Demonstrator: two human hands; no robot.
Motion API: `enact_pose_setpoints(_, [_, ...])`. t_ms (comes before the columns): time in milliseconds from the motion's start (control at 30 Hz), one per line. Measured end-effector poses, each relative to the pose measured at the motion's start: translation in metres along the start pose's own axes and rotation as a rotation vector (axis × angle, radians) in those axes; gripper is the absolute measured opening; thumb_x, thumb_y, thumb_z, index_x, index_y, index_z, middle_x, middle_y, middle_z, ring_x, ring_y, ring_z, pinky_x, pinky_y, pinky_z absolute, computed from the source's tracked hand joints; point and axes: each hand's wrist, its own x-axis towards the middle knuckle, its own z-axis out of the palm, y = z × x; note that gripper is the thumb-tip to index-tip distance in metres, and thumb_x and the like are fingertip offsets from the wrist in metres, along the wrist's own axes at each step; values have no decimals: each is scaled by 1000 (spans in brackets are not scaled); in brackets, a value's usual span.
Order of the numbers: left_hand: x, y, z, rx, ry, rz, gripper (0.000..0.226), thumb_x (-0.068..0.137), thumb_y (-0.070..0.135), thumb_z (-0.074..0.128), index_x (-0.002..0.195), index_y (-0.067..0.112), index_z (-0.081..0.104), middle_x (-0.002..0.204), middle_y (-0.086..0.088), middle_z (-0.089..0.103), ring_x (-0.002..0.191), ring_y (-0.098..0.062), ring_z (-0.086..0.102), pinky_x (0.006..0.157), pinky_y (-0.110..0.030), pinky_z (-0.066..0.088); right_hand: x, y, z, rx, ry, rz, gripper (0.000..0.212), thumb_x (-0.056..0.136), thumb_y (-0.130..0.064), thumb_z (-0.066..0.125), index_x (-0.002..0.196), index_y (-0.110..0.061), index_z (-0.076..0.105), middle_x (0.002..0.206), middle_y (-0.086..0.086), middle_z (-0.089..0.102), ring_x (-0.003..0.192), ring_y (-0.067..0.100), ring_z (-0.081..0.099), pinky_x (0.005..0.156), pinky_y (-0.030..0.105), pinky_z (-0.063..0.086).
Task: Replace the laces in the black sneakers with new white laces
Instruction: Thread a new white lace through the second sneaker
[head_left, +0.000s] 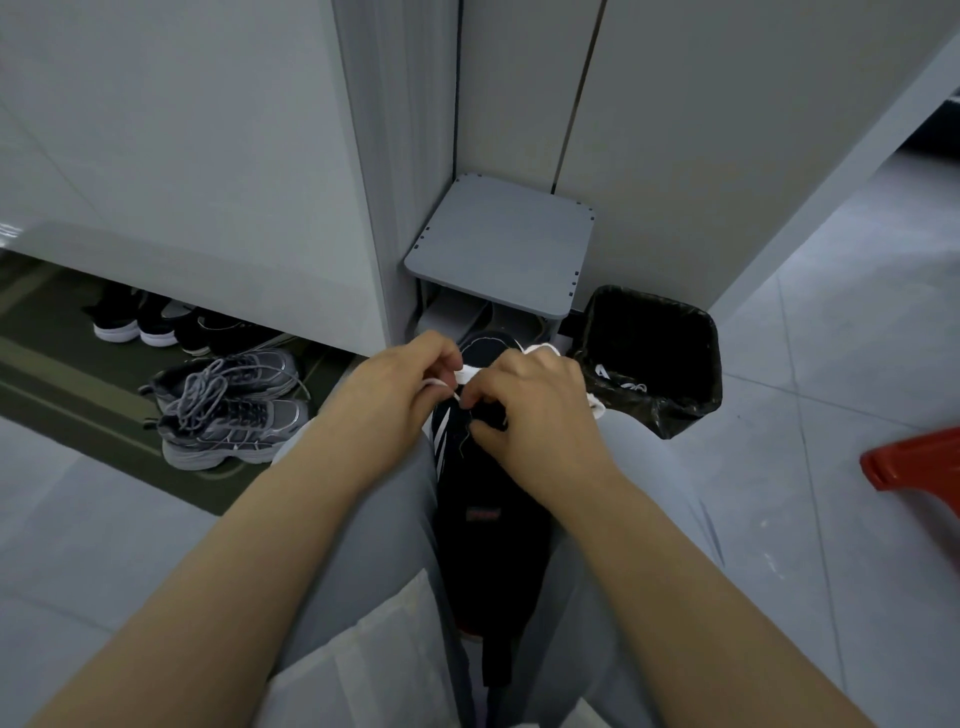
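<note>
Between grey-trousered knees, a black sneaker (483, 525) is held upright. At its upper end a white lace (470, 373) is pinched by the left hand (400, 395), while the sneaker's upper is gripped by the curled right hand (530, 415). Beyond, grey trainers (228, 410), a lined bin (670, 332) and a grey stool (498, 244) are seen.

On my left, grey sneakers (228, 410) sit on a green mat (67, 379); ahead, a grey stand (498, 244) is beside a black-lined bin (691, 410).
</note>
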Motion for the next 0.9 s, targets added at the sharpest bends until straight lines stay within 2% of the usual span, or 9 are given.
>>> enact_pose_setpoints(133, [0,-2,-1,-40,-51,-6,21,84,6,61,100,17,55,81,14,66,81,-4,57,73,-12,39,-4,6,5,-19,46,57,17,61,-20,79,77,-22,72,72,-1,67,78,29,58,72,36,37])
enact_pose_setpoints(267, [3,-4,-1,-50,-82,-86,24,85,9,61,104,20,52,80,20,66,80,-2,58,76,-11,40,-2,4,6,22,20,52,13,66,-22,76,78,-23,72,77,-2,66,83,29,57,74,34,30])
enact_pose_setpoints(333, [2,-2,-1,-61,-47,-71,23,84,8,61,104,17,53,79,19,65,78,-1,57,74,-9,40,-3,2,5,47,24,64,12,66,-21,76,72,-22,66,73,-5,63,83,26,55,75,33,27])
enact_pose_setpoints(400, [0,-1,-2,-59,-10,-51,21,84,6,60,103,14,54,79,17,65,79,0,55,70,-5,38,-4,1,3,64,17,101,22,67,-24,76,70,-23,54,70,-9,55,83,21,51,75,30,23])
enact_pose_setpoints(500, [-2,0,-2,13,-18,-2,22,83,4,61,103,10,55,81,11,66,75,-9,60,70,-17,43,-5,2,3,74,21,116,28,70,-24,73,75,-24,46,72,-11,52,82,18,49,76,26,20])
enact_pose_setpoints(533, [-3,0,-2,36,-22,22,22,82,3,61,102,10,55,81,9,67,76,-15,62,72,-24,44,-5,1,3,83,22,113,26,70,-23,72,78,-23,47,74,-12,52,83,18,50,75,25,19])
enact_pose_setpoints(600, [-4,0,-1,67,-26,52,22,82,1,60,102,9,56,82,6,67,77,-20,62,72,-29,42,-6,2,4,103,24,110,24,70,-21,72,84,-22,52,76,-14,53,84,16,52,75,24,17])
enact_pose_setpoints(767, [-3,1,-1,100,-49,100,20,83,1,59,102,7,58,84,3,67,81,-19,58,69,-19,35,-7,4,4,140,43,120,24,71,-23,73,90,-21,59,78,-13,56,85,14,52,78,22,19])
enact_pose_setpoints(900, [-5,1,-2,52,-56,86,21,84,3,60,104,10,57,85,6,66,80,-8,53,71,-18,38,-7,4,5,147,53,113,22,71,-23,73,89,-21,62,79,-11,62,86,15,54,78,23,19])
